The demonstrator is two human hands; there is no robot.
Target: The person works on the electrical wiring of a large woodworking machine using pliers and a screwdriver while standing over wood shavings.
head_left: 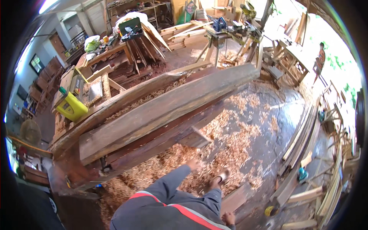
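Observation:
My right hand (229, 218) is low in the view by my right side, beside a board lying on the floor. Its fingers look curled in, and nothing shows in them. I do not see my left hand. In front of me a long, thick grey-brown plank (172, 109) lies slantwise on a wooden bench, out of reach of the visible hand. Below it a dark reddish beam (153, 147) runs alongside. A second long board (126, 96) with a rough edge lies behind, with shavings between them.
Wood shavings (234, 142) cover the floor around my feet. On the right, long boards (303, 134) lie stacked near a yellow tape measure (271, 211). A yellow-green container (71, 107) stands at the bench's left end. Farther back are a cluttered table (101, 53), a blue power tool (219, 24) and a person (320, 61).

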